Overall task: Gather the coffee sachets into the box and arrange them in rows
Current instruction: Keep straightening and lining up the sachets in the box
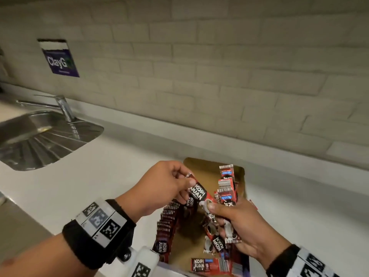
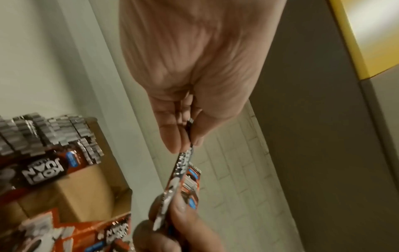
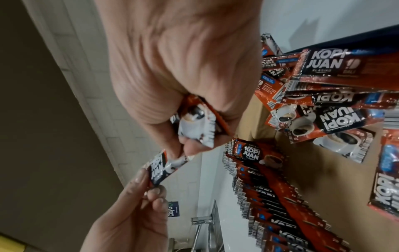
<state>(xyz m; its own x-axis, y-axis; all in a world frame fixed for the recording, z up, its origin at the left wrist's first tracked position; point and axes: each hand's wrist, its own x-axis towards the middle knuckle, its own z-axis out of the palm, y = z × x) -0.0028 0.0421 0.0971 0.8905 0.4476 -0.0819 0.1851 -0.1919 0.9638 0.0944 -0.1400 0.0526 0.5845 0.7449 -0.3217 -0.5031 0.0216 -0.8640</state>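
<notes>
An open cardboard box (image 1: 240, 172) sits on the white counter, below both hands. My left hand (image 1: 165, 183) pinches the top end of one red and black coffee sachet (image 1: 198, 192). My right hand (image 1: 237, 222) grips a bunch of sachets (image 1: 227, 188) that fan upward, and its thumb presses the lower end of that same single sachet (image 2: 180, 172). A row of sachets (image 1: 168, 218) stands on edge along the box's left side, the same row (image 3: 265, 192) showing in the right wrist view. Loose sachets (image 1: 211, 264) lie on the box floor.
A steel sink (image 1: 38, 136) with a tap (image 1: 63, 108) is set into the counter at far left. A tiled wall (image 1: 219, 66) runs behind, with a purple sticker (image 1: 60, 60) on it. The counter's front edge (image 1: 30, 214) drops off at lower left.
</notes>
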